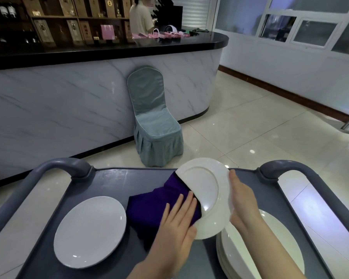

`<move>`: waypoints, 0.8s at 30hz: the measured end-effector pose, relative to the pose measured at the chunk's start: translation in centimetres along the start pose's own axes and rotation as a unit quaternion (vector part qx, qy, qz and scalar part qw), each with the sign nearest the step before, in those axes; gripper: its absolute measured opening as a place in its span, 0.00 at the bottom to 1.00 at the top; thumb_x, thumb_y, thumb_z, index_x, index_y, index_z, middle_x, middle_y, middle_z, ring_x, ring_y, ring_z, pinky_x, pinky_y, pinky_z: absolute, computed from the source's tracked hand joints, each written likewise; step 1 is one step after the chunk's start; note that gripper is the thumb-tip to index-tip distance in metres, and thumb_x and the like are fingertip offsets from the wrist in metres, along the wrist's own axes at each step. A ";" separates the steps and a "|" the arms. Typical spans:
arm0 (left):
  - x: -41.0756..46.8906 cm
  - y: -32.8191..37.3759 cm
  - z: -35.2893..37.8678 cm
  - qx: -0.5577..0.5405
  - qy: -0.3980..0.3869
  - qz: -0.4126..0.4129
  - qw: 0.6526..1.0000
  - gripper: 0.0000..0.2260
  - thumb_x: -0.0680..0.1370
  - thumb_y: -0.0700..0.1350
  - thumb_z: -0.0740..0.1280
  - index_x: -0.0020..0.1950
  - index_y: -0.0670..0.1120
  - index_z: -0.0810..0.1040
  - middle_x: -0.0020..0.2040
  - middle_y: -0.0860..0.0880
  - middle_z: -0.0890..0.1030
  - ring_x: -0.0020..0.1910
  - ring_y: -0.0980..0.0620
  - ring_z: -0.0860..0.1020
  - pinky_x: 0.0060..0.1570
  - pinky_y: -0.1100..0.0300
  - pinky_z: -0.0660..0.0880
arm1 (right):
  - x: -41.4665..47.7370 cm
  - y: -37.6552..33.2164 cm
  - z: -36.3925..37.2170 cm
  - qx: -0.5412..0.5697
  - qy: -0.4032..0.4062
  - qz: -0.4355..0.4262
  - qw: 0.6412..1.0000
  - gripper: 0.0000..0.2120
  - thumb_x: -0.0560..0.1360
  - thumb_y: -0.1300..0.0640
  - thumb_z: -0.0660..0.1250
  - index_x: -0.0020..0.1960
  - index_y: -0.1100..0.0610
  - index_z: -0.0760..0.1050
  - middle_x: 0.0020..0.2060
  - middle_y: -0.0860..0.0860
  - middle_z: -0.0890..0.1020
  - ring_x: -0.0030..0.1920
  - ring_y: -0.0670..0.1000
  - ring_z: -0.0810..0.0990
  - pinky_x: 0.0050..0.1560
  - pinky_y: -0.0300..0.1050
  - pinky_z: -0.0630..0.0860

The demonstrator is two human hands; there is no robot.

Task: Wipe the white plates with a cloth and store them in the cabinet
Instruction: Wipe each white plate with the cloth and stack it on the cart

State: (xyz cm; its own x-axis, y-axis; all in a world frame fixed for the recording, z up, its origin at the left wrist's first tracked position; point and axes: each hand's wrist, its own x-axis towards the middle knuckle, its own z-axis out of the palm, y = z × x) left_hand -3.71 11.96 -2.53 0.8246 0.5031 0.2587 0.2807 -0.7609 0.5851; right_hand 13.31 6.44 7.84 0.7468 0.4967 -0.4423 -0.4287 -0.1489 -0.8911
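My right hand (242,200) grips the right rim of a white plate (206,190), tilted up on edge with its underside toward me, above the grey cart top (113,182). My left hand (177,226) lies flat on a purple cloth (149,210) and presses it against the plate's left side. Part of the cloth goes behind the plate. One white plate (91,231) lies flat on the cart's left side. A stack of white plates (274,250) sits at the lower right, partly hidden by my right forearm.
The cart has raised grey handles on the left (65,166) and on the right (286,168). Beyond it stands a grey-covered chair (153,121) against a marble-fronted counter (69,105). A person (140,17) stands behind the counter. Tiled floor (260,133) stretches to the right.
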 end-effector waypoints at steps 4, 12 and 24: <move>1.9 0.7 -0.2 -0.022 -0.005 0.007 1.000 0.24 0.83 0.51 0.46 0.79 0.57 0.44 0.79 0.63 0.43 0.78 0.60 0.42 0.76 0.58 0.38 | -0.3 1.5 0.7 0.015 -0.005 0.003 1.000 0.19 0.80 0.44 0.63 0.44 0.58 0.82 0.34 0.52 0.85 0.37 0.53 0.82 0.40 0.46 0.77; 5.3 -0.9 -1.5 -0.041 -0.021 -0.099 0.994 0.25 0.80 0.50 0.45 0.73 0.63 0.36 0.73 0.70 0.34 0.73 0.69 0.33 0.76 0.55 0.36 | -0.4 1.6 0.3 -0.039 -0.039 -0.164 0.985 0.08 0.81 0.53 0.64 0.50 0.51 0.82 0.41 0.42 0.85 0.42 0.46 0.83 0.44 0.39 0.77; 6.4 -0.9 -1.1 -0.041 -0.039 -0.106 0.993 0.25 0.83 0.47 0.46 0.73 0.62 0.34 0.71 0.71 0.31 0.75 0.66 0.34 0.76 0.59 0.35 | -1.1 2.8 0.6 -0.053 -0.025 -0.220 0.974 0.15 0.83 0.57 0.61 0.60 0.38 0.76 0.58 0.32 0.79 0.61 0.33 0.76 0.65 0.39 0.71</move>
State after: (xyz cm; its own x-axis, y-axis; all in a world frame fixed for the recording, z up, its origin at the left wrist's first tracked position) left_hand 0.73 16.34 -0.58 0.7873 0.6132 0.0647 0.4137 -0.6032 0.6819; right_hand 10.99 6.05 5.91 0.8192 0.5735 -0.0117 -0.0157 0.0021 -0.9999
